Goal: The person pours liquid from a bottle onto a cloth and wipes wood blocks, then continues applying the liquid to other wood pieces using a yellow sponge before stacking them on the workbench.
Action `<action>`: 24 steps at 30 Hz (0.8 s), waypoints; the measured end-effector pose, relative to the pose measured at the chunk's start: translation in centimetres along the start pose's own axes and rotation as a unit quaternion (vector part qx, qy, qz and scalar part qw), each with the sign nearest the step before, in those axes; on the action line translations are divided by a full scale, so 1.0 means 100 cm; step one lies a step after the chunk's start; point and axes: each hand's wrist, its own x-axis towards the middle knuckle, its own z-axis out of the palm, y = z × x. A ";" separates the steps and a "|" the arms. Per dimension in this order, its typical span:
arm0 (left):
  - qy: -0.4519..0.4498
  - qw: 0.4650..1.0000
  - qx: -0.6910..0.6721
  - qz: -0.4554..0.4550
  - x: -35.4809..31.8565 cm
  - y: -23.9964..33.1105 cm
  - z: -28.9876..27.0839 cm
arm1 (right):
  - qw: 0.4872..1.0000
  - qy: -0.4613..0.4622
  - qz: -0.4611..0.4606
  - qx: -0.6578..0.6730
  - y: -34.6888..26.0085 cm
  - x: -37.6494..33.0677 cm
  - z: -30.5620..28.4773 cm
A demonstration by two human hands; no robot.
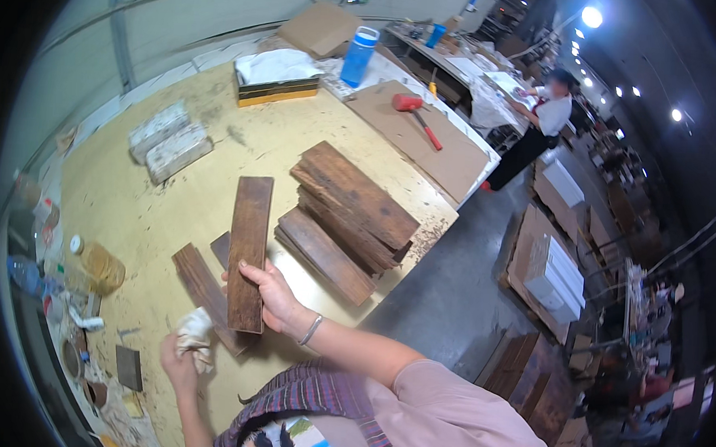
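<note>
My right hand (273, 296) grips a dark brown wooden plank (250, 242) near its lower end, thumb on its face. The plank is held above the pale yellow table. In my left hand (178, 365) is a crumpled white cloth (195, 336), just left of the plank's lower end. Another brown wooden plank (201, 284) lies under and beside the held one, partly hidden by it. To the right lies a stack of rough-edged wooden planks (359, 199), with a smoother plank (328, 258) leaning along its near side.
Two whitish blocks (172, 145) sit at the table's left. At the back are a tissue-topped box (276, 82), a blue bottle (358, 58) and a red mallet (412, 109) on cardboard. Jars and bottles, including one of amber liquid (101, 267), line the left edge. Another person (545, 120) stands far right.
</note>
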 end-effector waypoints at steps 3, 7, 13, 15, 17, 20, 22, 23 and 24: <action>0.011 0.987 -0.101 0.122 0.013 0.116 0.001 | 0.999 0.033 -0.011 0.021 0.005 0.000 -0.007; -0.116 0.912 0.081 0.385 -0.005 0.175 0.041 | 0.999 0.026 0.002 0.040 0.015 0.011 -0.009; -0.101 0.987 -0.068 0.101 -0.047 0.070 0.005 | 0.960 0.046 -0.180 -0.211 -0.030 -0.010 -0.007; -0.019 0.991 -0.117 0.068 -0.050 0.060 -0.006 | 0.858 0.096 -0.245 -0.441 -0.049 -0.017 -0.028; 0.004 0.989 -0.135 0.064 -0.040 0.083 -0.008 | 0.706 0.130 -0.210 -0.664 -0.071 -0.035 -0.042; 0.009 0.982 -0.175 0.068 -0.036 0.097 0.000 | 0.623 0.187 -0.136 -0.747 -0.073 -0.048 -0.053; 0.002 0.985 -0.156 0.069 -0.042 0.093 0.005 | 0.588 0.200 -0.154 -0.768 -0.069 -0.051 -0.061; -0.004 0.987 -0.147 0.069 -0.045 0.094 0.007 | 0.561 0.209 -0.165 -0.784 -0.068 -0.053 -0.065; -0.008 0.990 -0.114 0.084 -0.047 0.098 0.007 | 0.532 0.220 -0.176 -0.799 -0.067 -0.052 -0.072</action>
